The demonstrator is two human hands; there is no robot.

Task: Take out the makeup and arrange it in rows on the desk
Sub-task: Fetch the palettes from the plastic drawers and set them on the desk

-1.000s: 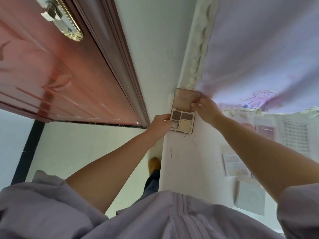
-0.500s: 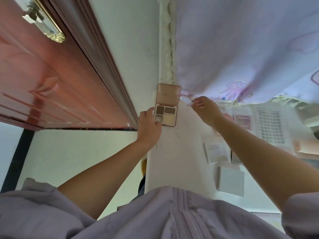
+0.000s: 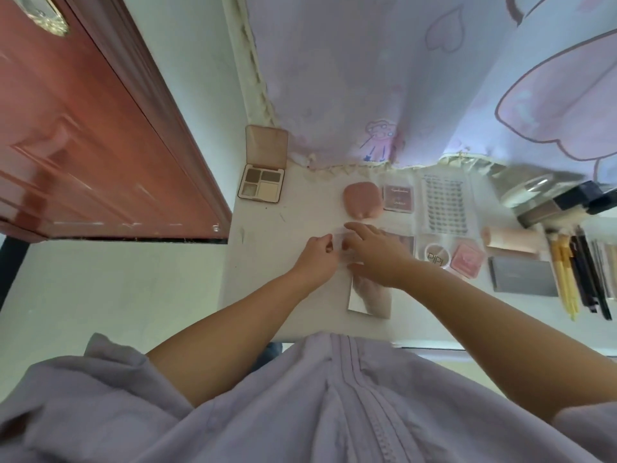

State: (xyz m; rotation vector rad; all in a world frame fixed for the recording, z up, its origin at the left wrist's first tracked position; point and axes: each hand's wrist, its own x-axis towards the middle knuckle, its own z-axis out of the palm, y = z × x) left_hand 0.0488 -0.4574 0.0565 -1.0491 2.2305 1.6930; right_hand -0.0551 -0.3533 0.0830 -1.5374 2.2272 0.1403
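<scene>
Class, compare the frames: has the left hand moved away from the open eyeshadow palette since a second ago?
Yes. The left hand has left the open eyeshadow palette at the desk's far left corner and now sits nearer the person, rightward, beside the right hand.

We seem to be in a bedroom or dorm room at home, standing at a small white desk (image 3: 300, 208) used as a dressing table. At ten o'clock a reddish-brown panelled door (image 3: 83, 138) with a brass handle meets a plain white wall, and from twelve to two o'clock hangs a lilac curtain (image 3: 384, 78) printed with cartoon hearts and a lace trim. Cosmetics lie across the desk: an open eyeshadow palette (image 3: 262, 182) at eleven o'clock, compacts, a lash tray (image 3: 444, 202) and brushes (image 3: 581, 275) toward three o'clock.
</scene>
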